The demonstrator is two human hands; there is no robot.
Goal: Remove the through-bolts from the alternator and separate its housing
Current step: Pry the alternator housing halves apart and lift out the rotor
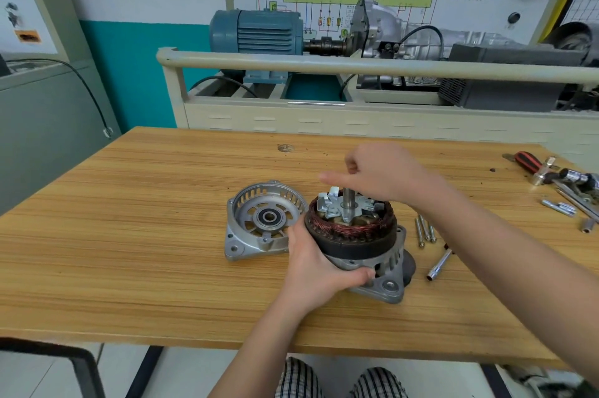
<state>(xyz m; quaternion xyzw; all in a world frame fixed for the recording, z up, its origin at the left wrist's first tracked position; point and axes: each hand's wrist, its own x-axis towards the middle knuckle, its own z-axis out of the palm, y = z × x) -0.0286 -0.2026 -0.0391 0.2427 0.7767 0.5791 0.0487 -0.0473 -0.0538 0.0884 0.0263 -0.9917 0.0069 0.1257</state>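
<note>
Counter (129, 235) first, on the far left: bare wood grain there and nothing of the job. Moving right, the front cover (264, 219) lies flat with its open side up, the bearing showing in its middle, just beside my left hand (319, 263). So I judge the housing is already split and this half is set aside.

My left hand grips the rear body of the alternator (359, 245), fingers wrapped round its left flank and the thumb across the front of the grey casting, holding it against the counter. The copper windings and the dark ring sit on top of that casting, and the shaft (348, 201) stands straight up out of the middle. That upright axis is what the next move turns on: my right hand (379, 173) is directly above it, fingers curled round the top of the shaft, so I judge any pull must go straight up along the shaft while the left hand keeps the body down.

Further right, the bolts (424, 230) lie loose in a small group on the counter, apart from the alternator, with a socket extension (439, 263) just below them. At the far right edge a clutter of tools (557, 177) is partly cut off by the frame.

My right fist hides the shaft's tip, and I cannot see how deep the rotor still sits in the rear casting.
</note>
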